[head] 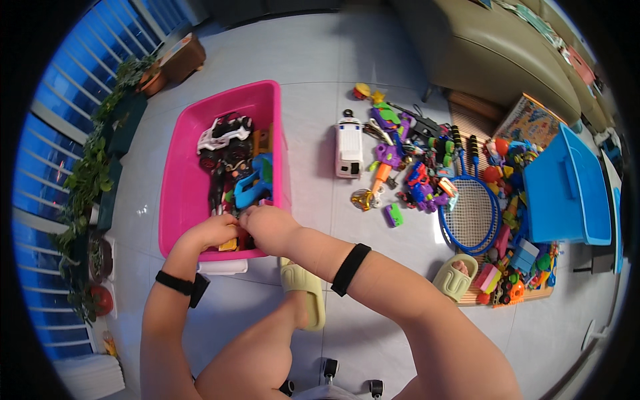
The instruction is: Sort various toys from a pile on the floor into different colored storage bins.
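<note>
Both of my hands reach into the near end of a pink plastic bin. My left hand bends its fingers inward among the toys, close to a yellow toy piece. Beside it, my right hand has its fingers curled down; whatever lies under them is hidden. A blue plastic toy sits just beyond my right hand. Farther inside the bin are a white toy off-road car with black wheels and a long black toy part.
Right of the bin stands a white toy van, with a pile of mixed toys beside it. Beyond are a blue badminton racket, a blue plastic bin on its side and a sofa. Potted plants line the left railing.
</note>
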`<state>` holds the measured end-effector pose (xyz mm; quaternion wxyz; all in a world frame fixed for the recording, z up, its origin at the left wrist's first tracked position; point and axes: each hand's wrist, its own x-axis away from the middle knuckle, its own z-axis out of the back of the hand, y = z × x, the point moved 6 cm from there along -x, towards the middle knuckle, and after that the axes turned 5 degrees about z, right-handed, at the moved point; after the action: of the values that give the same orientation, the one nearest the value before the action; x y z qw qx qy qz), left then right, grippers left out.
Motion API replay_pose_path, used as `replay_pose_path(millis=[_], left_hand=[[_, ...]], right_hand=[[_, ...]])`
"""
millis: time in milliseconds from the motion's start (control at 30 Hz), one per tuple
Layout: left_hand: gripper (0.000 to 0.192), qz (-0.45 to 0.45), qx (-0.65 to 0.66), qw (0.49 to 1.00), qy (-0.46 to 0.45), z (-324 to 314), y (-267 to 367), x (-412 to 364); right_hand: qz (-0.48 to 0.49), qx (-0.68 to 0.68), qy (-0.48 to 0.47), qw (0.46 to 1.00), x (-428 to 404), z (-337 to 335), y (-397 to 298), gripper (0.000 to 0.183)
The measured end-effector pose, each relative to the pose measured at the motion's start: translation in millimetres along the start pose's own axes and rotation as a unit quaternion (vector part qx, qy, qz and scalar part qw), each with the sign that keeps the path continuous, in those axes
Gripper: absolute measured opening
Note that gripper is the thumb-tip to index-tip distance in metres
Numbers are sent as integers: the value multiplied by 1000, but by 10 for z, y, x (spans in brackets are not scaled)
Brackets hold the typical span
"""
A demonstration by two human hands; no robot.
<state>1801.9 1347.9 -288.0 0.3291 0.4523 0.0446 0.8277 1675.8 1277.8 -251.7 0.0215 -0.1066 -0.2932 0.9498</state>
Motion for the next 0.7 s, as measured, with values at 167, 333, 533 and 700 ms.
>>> replay_pose_path(millis=[167, 333, 533, 700], left_hand=[[44, -128, -202, 940, 245, 53, 917, 629], [39, -369, -206, 857, 294, -586, 2010, 931], [38, -275, -240, 926, 93, -1796, 2325, -239], [52, -184, -262, 946, 43, -2142, 2163, -1054]], right_hand=[[86, -126, 107, 983, 424, 482, 87, 13], [-23, -82, 191, 978, 1265, 691, 867, 7], [-327, 19, 12, 945, 2303, 100, 2038, 15], [-415, 64, -6, 908, 2535, 43, 2284, 21]])
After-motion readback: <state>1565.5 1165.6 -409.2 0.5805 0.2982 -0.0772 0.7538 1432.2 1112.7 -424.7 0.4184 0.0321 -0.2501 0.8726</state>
